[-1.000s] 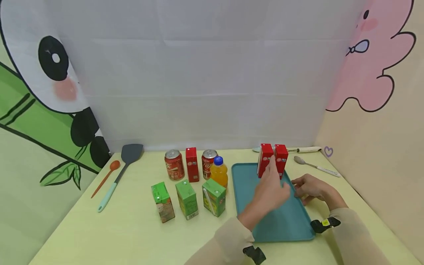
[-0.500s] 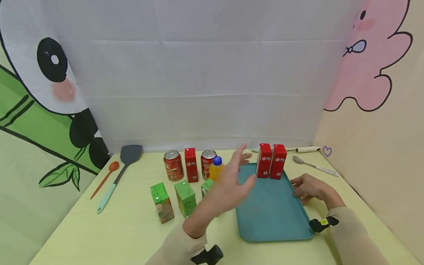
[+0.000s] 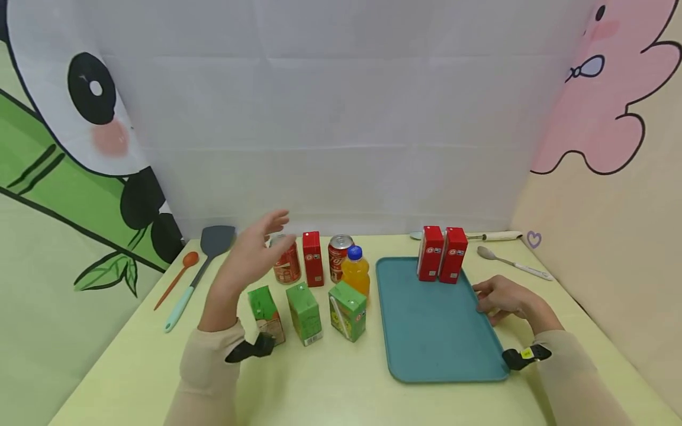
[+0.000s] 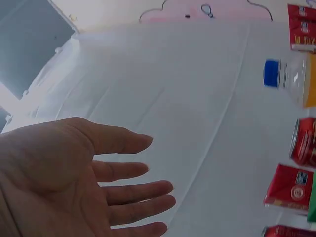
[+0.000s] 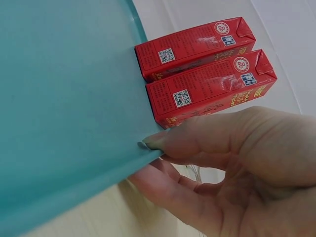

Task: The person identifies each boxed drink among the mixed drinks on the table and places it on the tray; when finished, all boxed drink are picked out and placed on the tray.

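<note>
My left hand [image 3: 250, 257] is raised with relaxed fingers and holds nothing. In the head view it overlaps the left cola can [image 3: 288, 266]; the left wrist view shows its palm [image 4: 54, 173] bare. At the right, my right hand [image 3: 503, 296] pinches the side rim of a teal tray [image 3: 437, 337], thumb [image 5: 173, 140] on top and fingers below. Two red drink cartons [image 5: 212, 91] stand side by side at the tray's far end. Left of the tray are another red carton [image 3: 313, 260], a second cola can [image 3: 338, 254] and an orange juice bottle [image 3: 356, 275].
Three green juice cartons [image 3: 305, 313] stand in a front row. On the left lie a grey turner [image 3: 217, 239] and an orange spoon [image 3: 190, 259]. A grey spoon [image 3: 517, 265] and a white-handled utensil [image 3: 503, 235] lie beyond the tray. A white cloth backdrop [image 3: 341, 148] closes the rear.
My left hand has moved from beside the red cartons on the tray leftward across the table, fingers relaxed, to near the left cola can. My right hand stays on the tray rim.
</note>
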